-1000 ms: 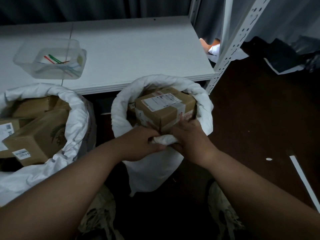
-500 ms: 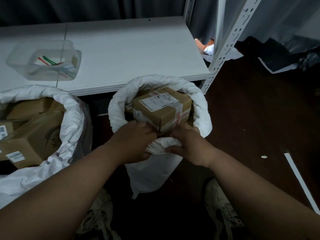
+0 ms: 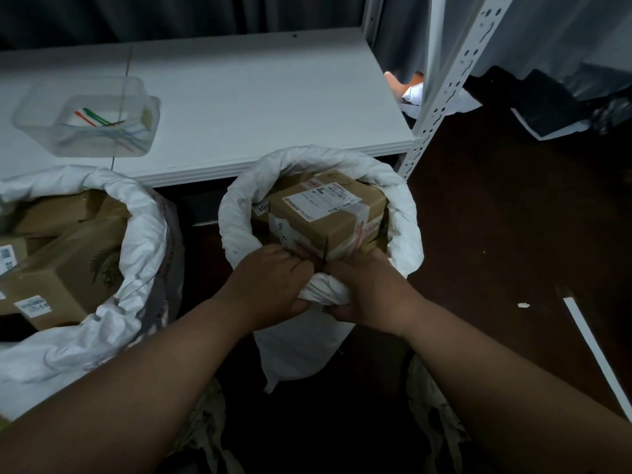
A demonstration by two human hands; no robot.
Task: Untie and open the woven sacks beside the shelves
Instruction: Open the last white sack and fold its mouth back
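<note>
**Both hands on the sack's rolled rim**

The left hand and right hand gripped the near rolled rim of the white woven sack, which stood open in front of the white shelf. A labelled cardboard box sat inside. Another open sack stood to the left, apparently holding more boxes.

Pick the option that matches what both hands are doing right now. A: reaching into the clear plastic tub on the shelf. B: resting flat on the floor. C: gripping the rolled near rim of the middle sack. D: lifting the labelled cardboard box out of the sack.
C: the left hand and right hand each curl their grip around the bunched white rim of the middle sack, below the labelled box.
</note>
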